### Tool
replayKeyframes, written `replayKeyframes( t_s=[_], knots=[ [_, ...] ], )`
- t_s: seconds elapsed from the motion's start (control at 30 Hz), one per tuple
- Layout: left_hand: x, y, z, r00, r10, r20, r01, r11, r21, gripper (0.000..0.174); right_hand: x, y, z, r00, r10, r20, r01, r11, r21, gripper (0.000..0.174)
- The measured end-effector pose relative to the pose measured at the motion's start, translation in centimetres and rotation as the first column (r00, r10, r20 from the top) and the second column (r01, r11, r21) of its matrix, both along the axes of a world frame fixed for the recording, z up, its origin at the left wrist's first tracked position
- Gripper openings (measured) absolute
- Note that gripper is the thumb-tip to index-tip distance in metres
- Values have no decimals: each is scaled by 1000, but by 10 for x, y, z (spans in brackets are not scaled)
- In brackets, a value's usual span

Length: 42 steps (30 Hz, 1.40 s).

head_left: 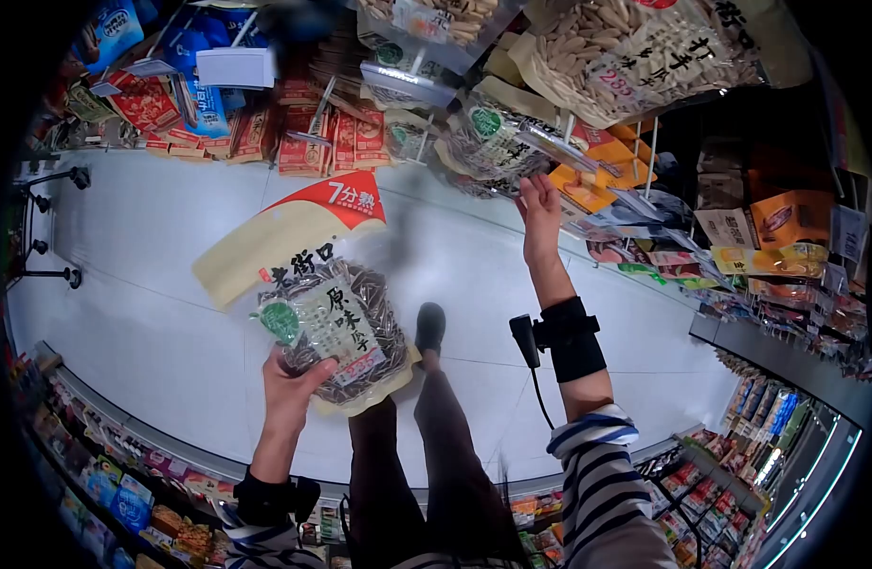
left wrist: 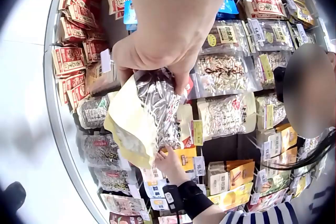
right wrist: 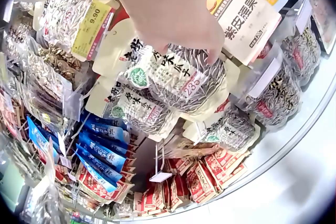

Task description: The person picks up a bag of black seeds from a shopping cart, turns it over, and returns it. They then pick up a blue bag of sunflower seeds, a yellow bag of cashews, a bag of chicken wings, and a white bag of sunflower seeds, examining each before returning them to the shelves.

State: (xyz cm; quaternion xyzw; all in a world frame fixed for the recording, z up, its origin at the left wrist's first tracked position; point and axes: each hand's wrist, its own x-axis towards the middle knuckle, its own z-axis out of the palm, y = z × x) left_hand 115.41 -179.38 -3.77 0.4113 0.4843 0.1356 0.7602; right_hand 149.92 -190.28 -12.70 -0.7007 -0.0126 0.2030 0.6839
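My left hand grips a bag of sunflower seeds by its lower left side, thumb on the front and the other fingers behind. The bag is cream with a red corner, a green round logo and a see-through window full of dark striped seeds; it is tilted above the floor. In the left wrist view its cream back shows beneath the hand. My right hand is raised at the rack, loosely bent fingers right at the edge of a hanging sunflower seed bag. The right wrist view shows that hand overlapping a seed bag.
Racks with hooks and price tags hold red snack packets, blue packets and orange pouches. A large bag of pale seeds hangs top right. Pale floor lies below, with low shelves behind the person's legs. Another person stands right in the left wrist view.
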Motion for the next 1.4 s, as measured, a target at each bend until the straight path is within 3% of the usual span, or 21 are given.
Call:
replayKeyframes(
  t_s=[0.17, 0.27, 0.57, 0.77, 1.07, 1.27, 1.4],
  knots=[
    [16, -12, -17, 1000, 0, -6, 0, 1000, -11, 33, 24, 9, -19, 982, 149, 113, -149, 989, -8, 51],
    [20, -16, -23, 1000, 3, 4, -3, 1000, -22, 33, 30, 20, -22, 945, 139, 295, -152, 988, 20, 54],
    [17, -24, -34, 999, 3, -35, -4, 1000, -28, 33, 44, 25, -23, 954, 188, 234, -168, 980, -101, 52],
    [15, -26, -36, 998, -49, -47, 47, 997, -56, 35, 49, 29, -26, 971, 190, 144, -210, 968, 135, 37],
    [26, -29, -32, 994, -105, -12, 103, 989, -109, 37, 51, 26, -30, 971, 214, 103, -233, 941, 244, 31],
    [30, -31, -34, 991, -129, 19, 131, 984, -119, 37, 59, 24, -29, 977, 207, 57, -214, 962, 169, 33],
    [32, -33, -36, 988, -153, 11, 153, 981, -119, 36, 72, 26, -35, 975, 220, 42, -224, 952, 208, 24]
  ],
)
